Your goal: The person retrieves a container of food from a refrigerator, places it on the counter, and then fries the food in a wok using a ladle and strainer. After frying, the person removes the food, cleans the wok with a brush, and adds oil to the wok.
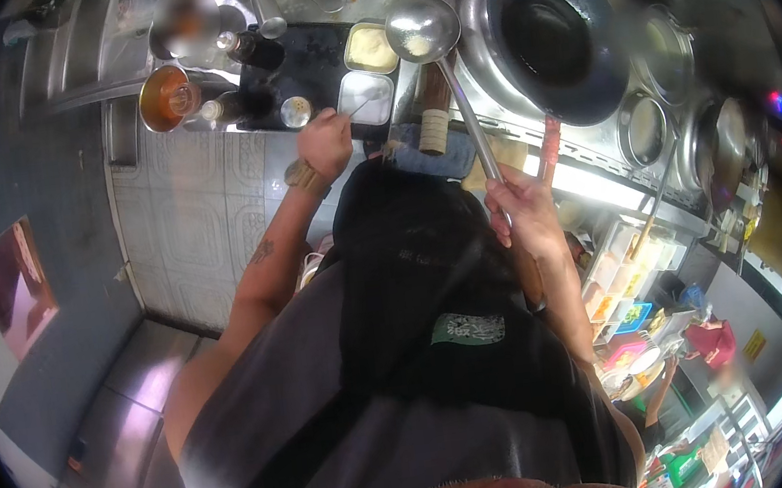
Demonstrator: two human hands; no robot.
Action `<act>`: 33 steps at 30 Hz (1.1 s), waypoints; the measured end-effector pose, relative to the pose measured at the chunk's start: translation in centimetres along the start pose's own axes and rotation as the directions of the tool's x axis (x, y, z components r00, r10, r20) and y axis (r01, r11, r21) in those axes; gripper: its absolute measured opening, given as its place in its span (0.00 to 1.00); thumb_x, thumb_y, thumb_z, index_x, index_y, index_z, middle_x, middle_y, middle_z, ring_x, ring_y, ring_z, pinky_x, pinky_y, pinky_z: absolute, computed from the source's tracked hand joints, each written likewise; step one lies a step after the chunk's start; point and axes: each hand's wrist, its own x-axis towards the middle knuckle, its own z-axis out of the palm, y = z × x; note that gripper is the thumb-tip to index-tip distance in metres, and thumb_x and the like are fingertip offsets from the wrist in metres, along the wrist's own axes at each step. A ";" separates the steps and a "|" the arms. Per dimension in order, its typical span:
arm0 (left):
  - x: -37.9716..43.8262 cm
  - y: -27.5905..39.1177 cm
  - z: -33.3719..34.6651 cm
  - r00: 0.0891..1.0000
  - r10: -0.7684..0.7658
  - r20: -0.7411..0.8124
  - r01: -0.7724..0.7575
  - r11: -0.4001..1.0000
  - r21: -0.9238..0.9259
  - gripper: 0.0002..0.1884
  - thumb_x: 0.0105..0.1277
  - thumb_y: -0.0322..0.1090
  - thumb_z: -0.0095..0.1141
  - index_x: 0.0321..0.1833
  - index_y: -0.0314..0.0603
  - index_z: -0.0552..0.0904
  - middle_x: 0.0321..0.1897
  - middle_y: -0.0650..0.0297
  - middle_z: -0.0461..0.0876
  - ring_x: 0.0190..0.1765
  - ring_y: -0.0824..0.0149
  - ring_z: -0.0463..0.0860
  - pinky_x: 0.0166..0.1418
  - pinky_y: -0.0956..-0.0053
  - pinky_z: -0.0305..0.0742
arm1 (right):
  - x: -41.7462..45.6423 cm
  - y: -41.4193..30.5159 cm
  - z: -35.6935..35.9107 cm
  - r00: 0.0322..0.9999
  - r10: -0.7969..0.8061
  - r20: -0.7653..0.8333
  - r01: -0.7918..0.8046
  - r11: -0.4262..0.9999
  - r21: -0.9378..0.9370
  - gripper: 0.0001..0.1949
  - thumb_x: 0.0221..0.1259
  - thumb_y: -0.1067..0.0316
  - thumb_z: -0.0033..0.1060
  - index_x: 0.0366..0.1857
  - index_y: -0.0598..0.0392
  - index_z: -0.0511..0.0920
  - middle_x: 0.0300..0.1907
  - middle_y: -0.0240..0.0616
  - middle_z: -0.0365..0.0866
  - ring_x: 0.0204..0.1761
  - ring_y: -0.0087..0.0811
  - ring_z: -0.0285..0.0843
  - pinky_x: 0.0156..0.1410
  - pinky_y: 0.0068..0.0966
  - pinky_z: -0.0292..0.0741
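My left hand (326, 143) grips the thin handle of a small spoon (366, 99), whose bowl is over a square tub of white granules (376, 110). Behind that tub stands another, holding a pale yellow powder (371, 48). The long steel handle of a ladle (422, 26) is in my right hand (523, 209); a little pale powder lies in its bowl, raised beside the two tubs. A dark wok (541, 39) rests on the range to the right of the ladle, its brown wooden-looking handle near my right hand.
Two dark bottles (222, 109) and a shaker jar (296, 112) stand on the black tray (312, 58) at left. Beyond them is a metal pot of orange liquid (158, 100). Lidded pots (643, 129) are at the right. A co-worker's arm (661, 394) shows at lower right, by food containers.
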 end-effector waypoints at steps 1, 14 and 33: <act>-0.2 -0.3 0.4 1.000 0.004 0.019 -0.005 1.000 0.015 0.06 0.69 0.32 0.60 0.33 0.42 0.86 0.32 0.56 0.82 0.35 0.47 0.84 0.39 0.54 0.80 | 0.0 0.0 0.0 1.000 0.001 0.004 -0.001 1.000 0.000 0.07 0.82 0.67 0.57 0.47 0.60 0.79 0.27 0.30 0.73 0.17 0.18 0.67 0.18 0.20 0.66; -0.9 -3.2 3.0 0.984 -0.179 0.028 0.181 0.965 -0.192 0.09 0.67 0.34 0.66 0.36 0.36 0.92 0.30 0.50 0.89 0.34 0.51 0.89 0.39 0.61 0.81 | -0.4 -0.2 0.2 1.000 0.024 0.020 -0.024 0.999 -0.041 0.07 0.81 0.67 0.58 0.46 0.59 0.79 0.25 0.29 0.73 0.17 0.19 0.68 0.18 0.20 0.66; -0.2 0.6 -1.2 0.972 -0.146 -0.186 0.125 0.985 -0.121 0.05 0.65 0.28 0.64 0.36 0.35 0.90 0.29 0.49 0.86 0.34 0.45 0.86 0.39 0.57 0.80 | -3.5 -0.2 -1.2 0.995 0.088 0.043 -0.078 0.978 -0.192 0.07 0.82 0.69 0.56 0.51 0.61 0.80 0.25 0.27 0.71 0.17 0.17 0.67 0.18 0.19 0.66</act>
